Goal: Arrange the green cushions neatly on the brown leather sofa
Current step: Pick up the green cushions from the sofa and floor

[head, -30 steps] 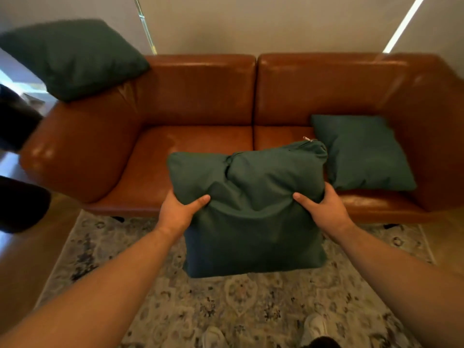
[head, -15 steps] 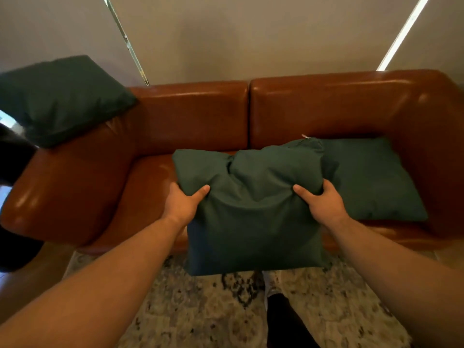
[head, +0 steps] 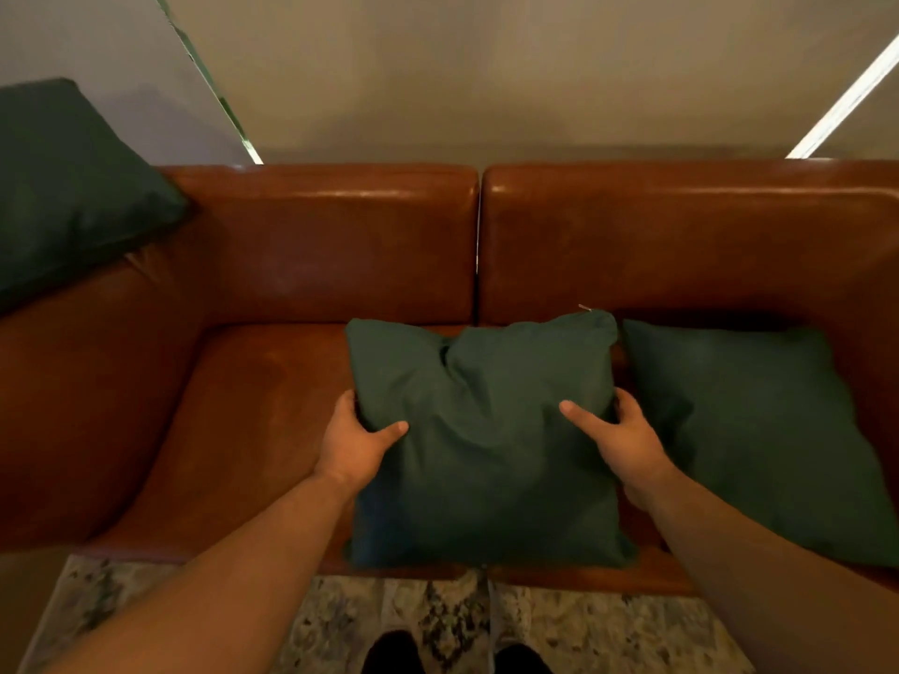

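While the left hand point(head: 355, 445) and right hand point(head: 627, 440) grip the middle cushion point(head: 486, 449) by its sides, fingers point(head: 346, 406) curled behind, thumbs in front, it hovers at the sofa point(head: 340, 245) seat's centre beside another cushion point(head: 759, 430). Next, probably: lean it upright against the sofa back.

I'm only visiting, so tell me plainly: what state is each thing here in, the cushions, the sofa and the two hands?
middle cushion: held at both sides over the seat, top edge dented; whether it rests on the seat, cannot tell.
right cushion: lying flat on the seat, untouched.
left cushion: perched on the armrest, tilted.
left hand: grips the middle cushion's left side.
right hand: grips its right side.
sofa: carries the left and right cushions.
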`<action>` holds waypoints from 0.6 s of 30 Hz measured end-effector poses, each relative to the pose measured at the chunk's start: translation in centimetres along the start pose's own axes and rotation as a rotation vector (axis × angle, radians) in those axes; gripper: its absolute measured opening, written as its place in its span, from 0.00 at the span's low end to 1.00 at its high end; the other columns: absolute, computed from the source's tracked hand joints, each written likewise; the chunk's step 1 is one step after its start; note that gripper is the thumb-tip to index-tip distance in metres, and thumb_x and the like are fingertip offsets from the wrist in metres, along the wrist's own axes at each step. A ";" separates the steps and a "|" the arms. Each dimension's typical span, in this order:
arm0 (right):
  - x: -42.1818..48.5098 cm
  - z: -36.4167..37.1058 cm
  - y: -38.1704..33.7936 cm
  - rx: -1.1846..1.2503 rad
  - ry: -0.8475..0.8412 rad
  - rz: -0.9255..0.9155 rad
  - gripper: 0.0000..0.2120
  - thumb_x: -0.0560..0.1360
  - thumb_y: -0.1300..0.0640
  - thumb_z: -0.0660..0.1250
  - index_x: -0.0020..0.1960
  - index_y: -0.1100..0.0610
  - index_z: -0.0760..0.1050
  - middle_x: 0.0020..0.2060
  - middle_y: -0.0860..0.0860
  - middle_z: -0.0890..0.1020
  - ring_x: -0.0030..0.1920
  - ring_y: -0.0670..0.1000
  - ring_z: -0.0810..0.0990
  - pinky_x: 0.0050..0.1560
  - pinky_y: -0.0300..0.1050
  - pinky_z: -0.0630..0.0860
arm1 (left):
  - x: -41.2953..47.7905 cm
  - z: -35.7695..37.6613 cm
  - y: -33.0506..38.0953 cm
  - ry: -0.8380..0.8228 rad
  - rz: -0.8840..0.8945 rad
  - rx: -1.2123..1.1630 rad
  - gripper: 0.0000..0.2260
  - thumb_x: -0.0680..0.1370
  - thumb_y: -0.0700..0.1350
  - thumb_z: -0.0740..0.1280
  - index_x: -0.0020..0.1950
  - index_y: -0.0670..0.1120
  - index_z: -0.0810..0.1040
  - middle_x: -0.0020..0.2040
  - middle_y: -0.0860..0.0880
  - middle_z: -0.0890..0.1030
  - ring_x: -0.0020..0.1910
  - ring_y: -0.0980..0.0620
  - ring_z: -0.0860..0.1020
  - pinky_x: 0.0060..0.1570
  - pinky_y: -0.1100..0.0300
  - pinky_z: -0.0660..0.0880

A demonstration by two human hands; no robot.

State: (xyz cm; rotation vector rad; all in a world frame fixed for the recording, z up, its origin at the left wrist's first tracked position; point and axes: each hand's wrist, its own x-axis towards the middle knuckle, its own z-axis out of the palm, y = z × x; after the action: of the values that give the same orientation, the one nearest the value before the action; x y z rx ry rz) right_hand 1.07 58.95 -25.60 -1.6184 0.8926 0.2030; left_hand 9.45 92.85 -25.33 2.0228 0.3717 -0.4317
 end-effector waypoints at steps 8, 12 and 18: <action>7.3 1.4 2.2 -0.072 -0.067 -0.014 0.46 0.64 0.53 0.86 0.74 0.36 0.67 0.62 0.39 0.81 0.64 0.53 0.81 0.67 0.63 0.79 | 7.4 4.8 -1.2 -0.074 -0.025 0.177 0.25 0.78 0.40 0.76 0.74 0.44 0.73 0.67 0.44 0.82 0.67 0.41 0.80 0.60 0.58 0.73; 9.3 1.8 4.1 -0.086 -0.078 0.041 0.49 0.71 0.54 0.82 0.81 0.35 0.56 0.69 0.42 0.77 0.70 0.55 0.78 0.71 0.64 0.76 | 8.8 6.0 -2.0 -0.177 -0.053 0.195 0.34 0.78 0.34 0.74 0.81 0.44 0.64 0.73 0.43 0.77 0.73 0.43 0.76 0.74 0.49 0.73; 10.1 3.4 5.9 -0.607 -0.189 0.006 0.50 0.76 0.56 0.77 0.86 0.45 0.47 0.86 0.51 0.48 0.85 0.53 0.54 0.78 0.44 0.57 | 9.3 7.4 -3.1 -0.470 -0.070 0.580 0.46 0.78 0.41 0.76 0.87 0.51 0.49 0.87 0.42 0.52 0.86 0.45 0.55 0.82 0.57 0.56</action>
State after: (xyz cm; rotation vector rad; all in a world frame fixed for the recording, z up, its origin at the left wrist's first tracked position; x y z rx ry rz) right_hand 5.45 57.74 -36.95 -2.1089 0.7247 0.6704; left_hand 15.31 88.46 -35.21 2.3676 0.0177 -1.1356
